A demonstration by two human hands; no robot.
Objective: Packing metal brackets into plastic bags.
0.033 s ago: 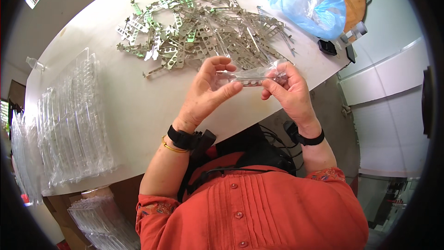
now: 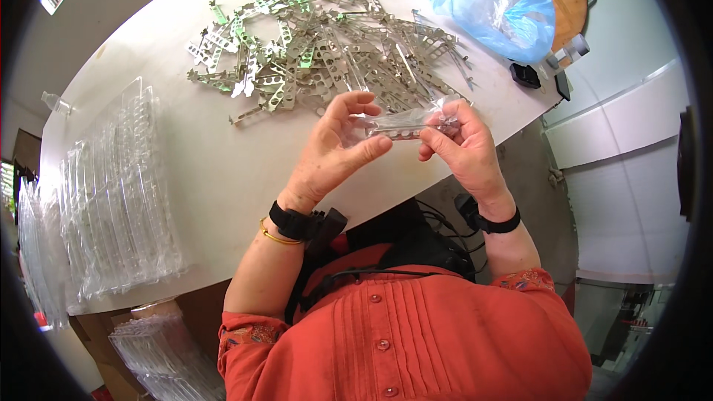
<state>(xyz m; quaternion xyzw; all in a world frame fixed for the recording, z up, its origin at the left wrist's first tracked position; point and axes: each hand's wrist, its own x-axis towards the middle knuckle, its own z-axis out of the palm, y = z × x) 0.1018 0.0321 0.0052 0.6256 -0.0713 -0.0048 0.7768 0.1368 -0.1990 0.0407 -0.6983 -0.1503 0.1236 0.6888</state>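
Between my two hands, above the near side of the table, is a clear plastic bag with a slim perforated metal bracket in it. My left hand is curled around the bag's left end, its thumb along the lower edge. At the other end my right hand pinches bag and bracket between thumb and fingers. The bracket lies roughly level, and its right end is partly covered by my right fingers. Just beyond my hands spreads a heap of similar metal brackets.
A stack of clear ribbed plastic trays lies on the left of the white table. More clear trays sit below the table's edge. A blue plastic bag and a small black object are at the far right.
My left thumb has shifted slightly to the right along the bag's lower edge. Everything else looks the same.
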